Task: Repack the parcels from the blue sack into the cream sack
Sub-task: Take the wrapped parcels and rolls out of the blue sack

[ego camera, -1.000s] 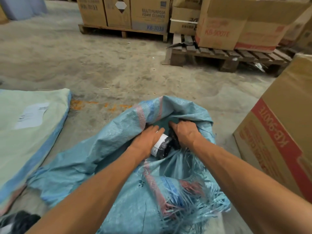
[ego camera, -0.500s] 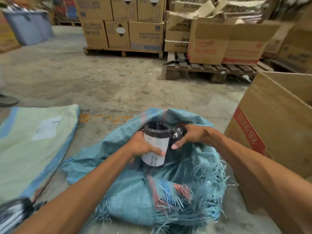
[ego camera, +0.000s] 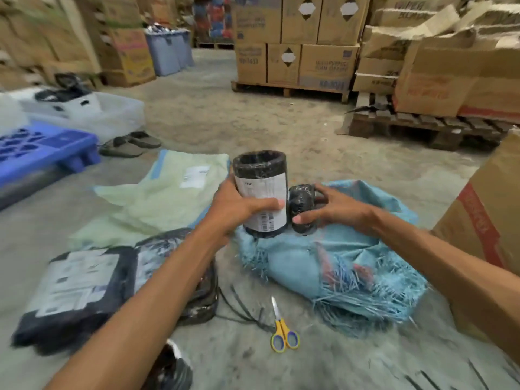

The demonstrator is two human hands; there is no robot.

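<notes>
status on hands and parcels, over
Left hand grips tall labelled cylinder parcel, right hand grips small black-wrapped parcel. Both over blue sack, not yet in cream sack lying flat to the left. Path looks open; scissors lie clear of it.

Left hand (ego camera: 235, 211) grips tall black-wrapped cylinder parcel (ego camera: 260, 187), upright, white label toward camera, above blue sack (ego camera: 337, 260). Right hand (ego camera: 337, 212) holds smaller black parcel (ego camera: 302, 204) just beside it. Blue sack crumpled on concrete floor (ego camera: 211, 122), frayed edge toward camera. Cream sack (ego camera: 166, 201) flat, beyond left hand. Flat black parcels (ego camera: 76, 285) lower left. Yellow-handled scissors (ego camera: 282, 330) on floor between forearms. Cardboard box (ego camera: 484, 229) at right.
</notes>
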